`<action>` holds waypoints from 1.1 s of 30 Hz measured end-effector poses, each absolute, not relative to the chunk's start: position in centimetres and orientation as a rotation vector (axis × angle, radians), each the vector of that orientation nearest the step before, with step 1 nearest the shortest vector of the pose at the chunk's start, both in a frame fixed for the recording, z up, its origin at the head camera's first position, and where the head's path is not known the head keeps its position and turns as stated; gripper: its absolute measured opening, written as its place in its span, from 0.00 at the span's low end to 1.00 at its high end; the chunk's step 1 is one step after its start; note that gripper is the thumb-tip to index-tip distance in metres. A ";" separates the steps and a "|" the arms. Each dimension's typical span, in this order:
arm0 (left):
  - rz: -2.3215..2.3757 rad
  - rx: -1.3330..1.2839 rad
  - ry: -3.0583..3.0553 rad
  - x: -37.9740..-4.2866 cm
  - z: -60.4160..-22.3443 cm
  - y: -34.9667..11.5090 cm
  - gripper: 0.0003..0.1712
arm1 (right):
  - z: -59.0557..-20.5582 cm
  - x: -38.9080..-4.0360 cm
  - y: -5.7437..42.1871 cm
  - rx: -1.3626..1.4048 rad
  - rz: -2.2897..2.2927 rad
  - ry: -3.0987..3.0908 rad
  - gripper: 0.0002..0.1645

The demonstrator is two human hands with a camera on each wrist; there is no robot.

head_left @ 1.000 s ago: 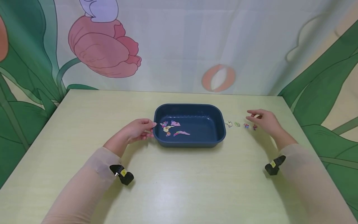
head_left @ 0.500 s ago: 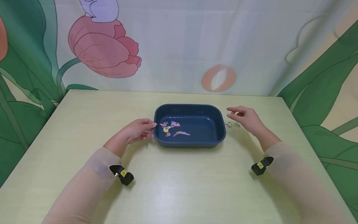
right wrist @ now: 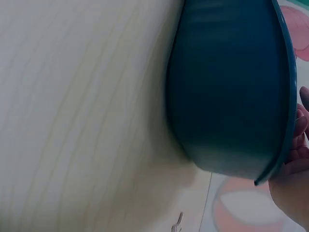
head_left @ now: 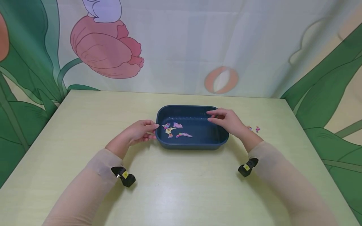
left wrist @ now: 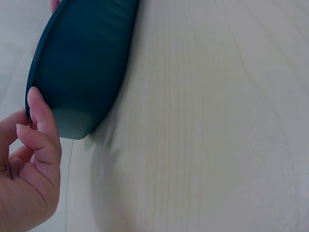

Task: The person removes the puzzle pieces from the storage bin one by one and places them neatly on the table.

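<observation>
A dark blue rectangular tray (head_left: 195, 146) stands on the table, with several small colourful cut-out pieces lying flat in its left half, among them a pink curved piece (head_left: 183, 135). My left hand (head_left: 141, 131) pinches the tray's left rim; in the left wrist view, fingers (left wrist: 41, 113) lie against the outer wall. Over the tray's right end hovers my right hand (head_left: 227, 121), thumb and index finger apart, with nothing visible between them. Beyond the right wrist lie small cut-outs, one of them reddish (head_left: 257, 129). The right wrist view shows this hand only partly, behind the tray wall.
The pale wooden table (head_left: 181, 182) extends around the tray. A printed cloth (head_left: 175, 47) with a flower and leaves hangs behind its back edge. In the right wrist view, part of a small piece (right wrist: 177, 222) shows at the bottom edge.
My right hand has moved left, from above the small cut-outs to over the tray's right end. It now hides the cut-outs nearest the tray. The left hand stays at the rim.
</observation>
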State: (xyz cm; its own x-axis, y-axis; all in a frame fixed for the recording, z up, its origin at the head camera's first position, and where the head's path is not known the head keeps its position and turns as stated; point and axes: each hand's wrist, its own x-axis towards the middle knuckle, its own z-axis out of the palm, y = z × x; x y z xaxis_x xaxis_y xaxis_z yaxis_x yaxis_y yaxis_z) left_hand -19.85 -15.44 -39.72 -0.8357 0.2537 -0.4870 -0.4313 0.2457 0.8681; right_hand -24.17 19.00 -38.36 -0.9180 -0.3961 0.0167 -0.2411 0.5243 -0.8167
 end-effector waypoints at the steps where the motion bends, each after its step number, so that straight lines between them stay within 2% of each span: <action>1: 1.638 -0.155 1.980 -19.8 -39.7 -15.4 0.17 | -38.4 -24.2 18.7 -0.565 -1.347 2.586 0.22; 13: 1.643 -0.148 1.979 -19.8 -39.8 -15.4 0.17 | -39.5 -24.6 14.8 -0.727 -1.287 2.558 0.20; 33: 1.635 -0.147 1.991 -19.9 -39.8 -15.4 0.18 | -40.6 -25.6 9.6 -0.766 -1.052 2.446 0.19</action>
State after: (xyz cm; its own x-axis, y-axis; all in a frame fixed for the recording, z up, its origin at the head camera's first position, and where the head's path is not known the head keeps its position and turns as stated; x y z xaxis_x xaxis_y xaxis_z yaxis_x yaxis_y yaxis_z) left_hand -19.88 -15.45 -39.81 -0.8406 0.2558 -0.4775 -0.4185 0.2530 0.8723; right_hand -25.58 9.63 -40.64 -0.7844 -0.6091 -0.1169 -0.3340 0.5737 -0.7479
